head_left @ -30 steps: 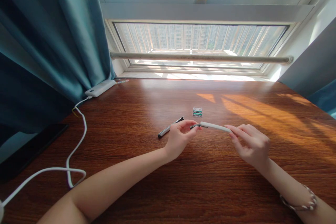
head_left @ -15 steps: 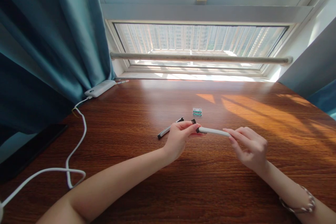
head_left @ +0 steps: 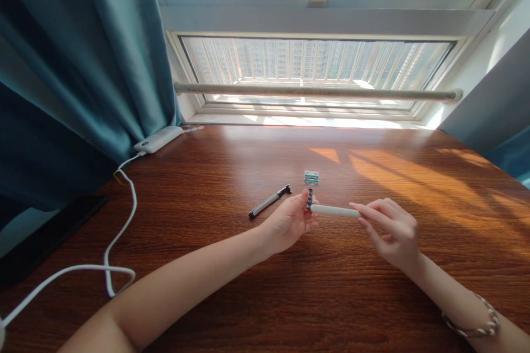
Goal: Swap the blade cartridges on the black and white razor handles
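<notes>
Both my hands hold a white-handled razor (head_left: 334, 210) a little above the table, its handle running nearly level between them. My right hand (head_left: 391, 229) pinches the handle's far right end between thumb and fingers. My left hand (head_left: 287, 223) grips the black razor head (head_left: 310, 198) at the other end, with its lower fingers curled beneath. The fine detail of the head is too small to make out. Left of it on the table lies a silver and black razor handle (head_left: 269, 202), slanted. Just behind the head is a small clear pack of green-striped blade cartridges (head_left: 311, 177).
The brown wooden table (head_left: 232, 298) reaches back to a window with a rail (head_left: 310, 90). A white device (head_left: 159, 139) with a looping white cable (head_left: 134, 204) sits at the left, by the blue curtain (head_left: 124, 55). A flat black object (head_left: 53, 237) lies at the left edge.
The razor has turned so that its black head stands more upright. My left fingers have shifted on the head, uncovering more of the silver and black handle. My right hand has barely moved.
</notes>
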A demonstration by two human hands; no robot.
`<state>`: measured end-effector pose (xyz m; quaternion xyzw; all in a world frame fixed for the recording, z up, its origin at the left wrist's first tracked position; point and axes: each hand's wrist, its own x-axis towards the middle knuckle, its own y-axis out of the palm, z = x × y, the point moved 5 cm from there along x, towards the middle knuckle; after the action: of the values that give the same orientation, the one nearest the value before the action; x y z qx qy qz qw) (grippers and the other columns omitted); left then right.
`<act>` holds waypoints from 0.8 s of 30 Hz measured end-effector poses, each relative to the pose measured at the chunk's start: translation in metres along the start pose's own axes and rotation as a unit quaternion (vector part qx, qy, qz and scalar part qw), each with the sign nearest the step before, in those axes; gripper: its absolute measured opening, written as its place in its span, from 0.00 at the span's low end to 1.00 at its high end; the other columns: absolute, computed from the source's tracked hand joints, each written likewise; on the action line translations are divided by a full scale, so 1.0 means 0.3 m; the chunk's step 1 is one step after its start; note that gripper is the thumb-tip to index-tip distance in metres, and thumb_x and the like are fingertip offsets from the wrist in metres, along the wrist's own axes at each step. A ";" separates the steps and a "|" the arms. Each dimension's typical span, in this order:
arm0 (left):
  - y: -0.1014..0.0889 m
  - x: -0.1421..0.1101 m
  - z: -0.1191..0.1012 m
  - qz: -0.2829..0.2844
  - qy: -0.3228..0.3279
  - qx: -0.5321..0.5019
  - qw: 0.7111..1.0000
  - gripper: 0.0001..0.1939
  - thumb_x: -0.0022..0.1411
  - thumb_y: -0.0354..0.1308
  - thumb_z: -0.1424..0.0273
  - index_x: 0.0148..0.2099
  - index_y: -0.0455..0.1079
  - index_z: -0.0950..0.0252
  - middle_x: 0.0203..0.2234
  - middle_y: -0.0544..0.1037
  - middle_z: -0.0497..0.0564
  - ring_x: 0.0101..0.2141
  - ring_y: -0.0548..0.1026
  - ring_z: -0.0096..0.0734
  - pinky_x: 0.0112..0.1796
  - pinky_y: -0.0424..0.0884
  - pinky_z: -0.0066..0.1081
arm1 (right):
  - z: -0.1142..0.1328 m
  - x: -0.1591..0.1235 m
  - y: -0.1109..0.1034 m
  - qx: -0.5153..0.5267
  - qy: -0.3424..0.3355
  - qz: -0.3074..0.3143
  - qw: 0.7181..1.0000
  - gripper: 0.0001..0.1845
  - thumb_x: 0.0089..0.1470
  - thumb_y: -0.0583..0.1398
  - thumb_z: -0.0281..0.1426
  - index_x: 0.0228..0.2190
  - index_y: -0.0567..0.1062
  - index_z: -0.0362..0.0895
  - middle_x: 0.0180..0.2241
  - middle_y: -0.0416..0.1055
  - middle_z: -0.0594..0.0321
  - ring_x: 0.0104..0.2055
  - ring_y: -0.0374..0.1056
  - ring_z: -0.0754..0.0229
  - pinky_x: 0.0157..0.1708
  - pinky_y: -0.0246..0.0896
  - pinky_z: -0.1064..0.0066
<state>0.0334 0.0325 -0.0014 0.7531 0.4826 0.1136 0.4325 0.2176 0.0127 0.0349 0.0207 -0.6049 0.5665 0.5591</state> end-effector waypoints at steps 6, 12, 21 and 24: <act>0.012 -0.001 0.009 0.016 -0.022 -0.011 1.000 0.16 0.51 0.59 0.58 0.30 0.64 0.68 0.24 0.64 0.46 0.25 0.64 0.21 0.27 0.62 0.22 | -0.006 -0.003 0.006 -0.022 0.016 -0.005 1.000 0.18 0.49 0.58 0.26 0.44 0.72 0.49 0.28 0.70 0.61 0.28 0.64 0.61 0.29 0.60 0.69; 0.004 0.001 0.018 0.015 -0.032 -0.015 0.999 0.14 0.54 0.57 0.59 0.31 0.64 0.67 0.26 0.65 0.46 0.26 0.66 0.20 0.26 0.61 0.22 | 0.000 -0.007 0.011 -0.025 0.005 0.008 1.000 0.19 0.48 0.59 0.26 0.44 0.71 0.49 0.28 0.70 0.62 0.28 0.63 0.61 0.29 0.59 0.70; 0.008 0.001 0.024 0.017 -0.059 -0.022 0.998 0.16 0.54 0.55 0.57 0.31 0.63 0.67 0.25 0.66 0.47 0.27 0.68 0.23 0.27 0.61 0.23 | -0.006 -0.003 0.015 -0.038 0.020 0.010 0.999 0.18 0.49 0.59 0.26 0.44 0.72 0.49 0.28 0.70 0.62 0.29 0.63 0.61 0.30 0.59 0.70; 0.015 0.001 0.023 0.032 -0.065 -0.026 0.997 0.17 0.54 0.56 0.57 0.29 0.61 0.67 0.23 0.64 0.45 0.25 0.67 0.22 0.26 0.60 0.23 | -0.012 -0.003 0.010 -0.042 0.034 -0.006 0.998 0.17 0.49 0.58 0.26 0.43 0.73 0.48 0.28 0.70 0.61 0.29 0.63 0.61 0.30 0.59 0.70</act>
<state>0.0405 0.0282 -0.0023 0.7623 0.4263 0.0906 0.4785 0.2185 0.0157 0.0313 -0.0188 -0.6088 0.5374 0.5833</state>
